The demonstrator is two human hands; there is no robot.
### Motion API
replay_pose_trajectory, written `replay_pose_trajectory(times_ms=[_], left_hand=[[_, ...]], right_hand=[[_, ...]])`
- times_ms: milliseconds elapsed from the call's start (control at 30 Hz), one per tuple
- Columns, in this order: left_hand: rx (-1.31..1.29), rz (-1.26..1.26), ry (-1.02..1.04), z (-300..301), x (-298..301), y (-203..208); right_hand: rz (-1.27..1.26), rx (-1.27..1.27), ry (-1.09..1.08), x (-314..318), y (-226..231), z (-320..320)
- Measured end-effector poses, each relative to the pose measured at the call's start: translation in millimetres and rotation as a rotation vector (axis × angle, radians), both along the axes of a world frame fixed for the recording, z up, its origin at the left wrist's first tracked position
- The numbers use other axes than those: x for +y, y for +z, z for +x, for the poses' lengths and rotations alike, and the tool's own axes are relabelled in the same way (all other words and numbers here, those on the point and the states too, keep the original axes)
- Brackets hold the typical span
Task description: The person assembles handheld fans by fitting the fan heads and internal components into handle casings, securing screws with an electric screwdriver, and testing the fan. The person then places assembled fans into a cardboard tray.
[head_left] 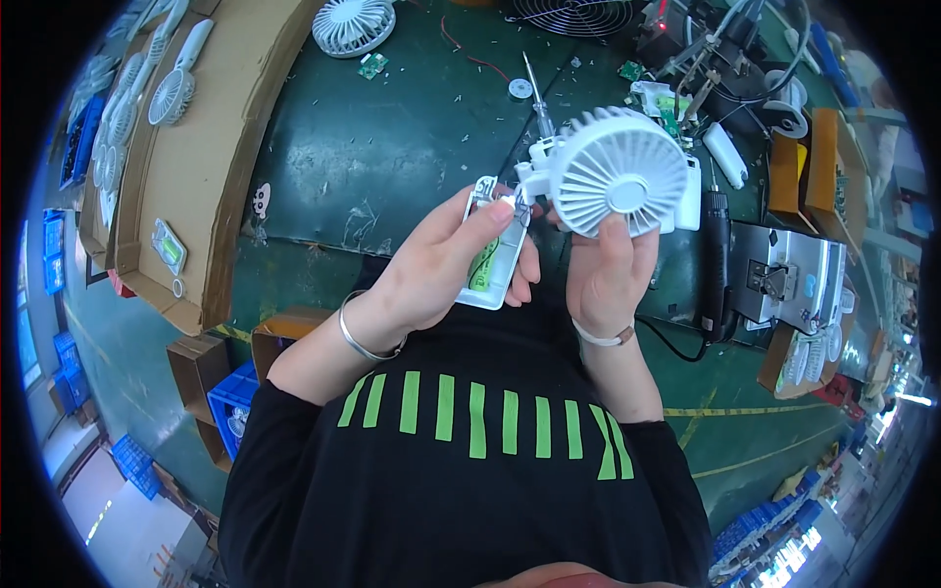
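Note:
My left hand (446,250) is closed on a white open handle shell (505,267), thumb pressed near its top end. Inside the shell lies a green battery (482,265). Close to the shell's upper end is a white round fan head (619,174) with a slatted grille, and a hinge piece sits between the two. My right hand (610,279) grips the fan head from below, its thumb on the front of the grille; most of the other fingers are hidden behind it. Just beyond the hinge, a screwdriver (541,113) with a clear handle lies on the green bench mat (343,147).
A cardboard tray (196,186) with white fan parts stands at the left. Another fan head (353,24) and a small circuit board (372,66) lie at the far side. To the right are a black electric screwdriver (718,265), a metal fixture (789,274) and cardboard boxes (838,167).

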State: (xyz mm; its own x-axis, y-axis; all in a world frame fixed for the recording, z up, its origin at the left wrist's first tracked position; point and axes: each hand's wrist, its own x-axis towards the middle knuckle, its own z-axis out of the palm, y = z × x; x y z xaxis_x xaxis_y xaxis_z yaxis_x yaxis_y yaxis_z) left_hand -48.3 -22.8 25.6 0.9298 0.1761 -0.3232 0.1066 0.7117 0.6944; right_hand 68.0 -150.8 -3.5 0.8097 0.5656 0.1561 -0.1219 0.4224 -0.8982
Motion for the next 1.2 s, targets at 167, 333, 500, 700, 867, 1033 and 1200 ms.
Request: replay_pose_trajectory(times_ms=[167, 333, 500, 700, 867, 1033, 1200], left_hand=[[0.013, 0.102, -0.029, -4, -1, -1], [0.038, 0.233, -0.136, -4, 3, -2], [0.068, 0.254, -0.168, -4, 4, 1], [0.057, 0.220, -0.209, -5, 6, -4], [-0.091, -0.056, -0.197, -3, 8, -12], [-0.149, -0.018, -0.050, 4, 8, -12], [-0.121, 0.051, 0.259, 11, 1, -20]], right_hand=[[-0.068, 0.240, 0.178, 0, 9, 7], [-0.189, 0.218, 0.253, 1, 24, 21], [-0.224, 0.266, 0.342, 2, 28, 34], [-0.309, 0.102, 0.453, 4, 33, 45], [-0.304, -0.058, 0.479, 9, 43, 43], [-0.187, -0.115, 0.211, 20, 30, 31], [-0.395, -0.769, -0.093, 12, 18, 5]])
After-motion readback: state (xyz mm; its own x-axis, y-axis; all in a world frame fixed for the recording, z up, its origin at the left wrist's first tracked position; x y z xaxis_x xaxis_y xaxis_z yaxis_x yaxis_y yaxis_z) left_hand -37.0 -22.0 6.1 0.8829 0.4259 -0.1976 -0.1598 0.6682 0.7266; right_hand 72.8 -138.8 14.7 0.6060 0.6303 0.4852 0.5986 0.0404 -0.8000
